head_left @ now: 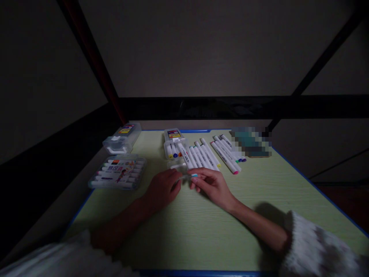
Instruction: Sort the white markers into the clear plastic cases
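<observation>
Pinching a blue-ended marker [186, 155] between thumb and fingers of the right hand [211, 185] — tilted, beside the clear box [173, 134]. Left hand [164, 188] near the front of this box, fingers curled together — cannot tell if gripping. More markers [206, 156] lying loose rightward on the table [230, 238].

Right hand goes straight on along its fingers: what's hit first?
Likely the left hand, close ahead of the right hand; their relative depth is unclear.
</observation>
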`<state>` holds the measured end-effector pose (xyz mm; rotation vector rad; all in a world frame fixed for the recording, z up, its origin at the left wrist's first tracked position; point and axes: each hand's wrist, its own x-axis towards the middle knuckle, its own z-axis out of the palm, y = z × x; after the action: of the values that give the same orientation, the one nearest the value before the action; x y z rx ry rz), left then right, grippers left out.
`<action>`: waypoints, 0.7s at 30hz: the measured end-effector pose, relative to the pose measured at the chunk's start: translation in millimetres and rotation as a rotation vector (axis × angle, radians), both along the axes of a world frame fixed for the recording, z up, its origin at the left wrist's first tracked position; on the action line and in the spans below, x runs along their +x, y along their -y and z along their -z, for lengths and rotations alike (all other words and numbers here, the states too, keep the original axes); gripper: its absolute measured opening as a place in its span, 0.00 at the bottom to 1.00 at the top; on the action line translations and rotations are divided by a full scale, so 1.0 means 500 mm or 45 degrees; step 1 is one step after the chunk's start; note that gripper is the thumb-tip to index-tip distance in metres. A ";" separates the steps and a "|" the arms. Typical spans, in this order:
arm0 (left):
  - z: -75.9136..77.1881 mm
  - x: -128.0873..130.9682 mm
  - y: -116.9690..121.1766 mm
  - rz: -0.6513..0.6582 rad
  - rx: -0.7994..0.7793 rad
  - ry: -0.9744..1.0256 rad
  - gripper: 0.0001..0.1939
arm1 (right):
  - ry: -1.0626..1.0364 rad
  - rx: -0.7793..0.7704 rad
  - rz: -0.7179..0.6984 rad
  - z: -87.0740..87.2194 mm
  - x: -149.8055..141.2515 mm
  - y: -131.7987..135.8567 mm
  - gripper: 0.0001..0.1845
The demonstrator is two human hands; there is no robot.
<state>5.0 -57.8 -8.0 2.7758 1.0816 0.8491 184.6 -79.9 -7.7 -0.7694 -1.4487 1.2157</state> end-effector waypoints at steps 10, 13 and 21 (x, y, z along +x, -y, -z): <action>0.004 0.001 -0.002 0.017 0.023 0.027 0.07 | -0.052 -0.075 0.022 0.000 0.000 -0.002 0.13; 0.004 0.000 -0.002 0.022 0.002 0.023 0.07 | -0.070 -0.104 0.019 0.005 0.000 -0.004 0.14; 0.008 0.000 -0.003 0.008 -0.008 0.002 0.07 | -0.024 -0.101 -0.030 0.003 0.000 -0.005 0.16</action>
<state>4.9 -56.5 -12.0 2.7719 1.0729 0.8457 184.8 -77.3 -9.3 -0.7947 -1.4048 1.3019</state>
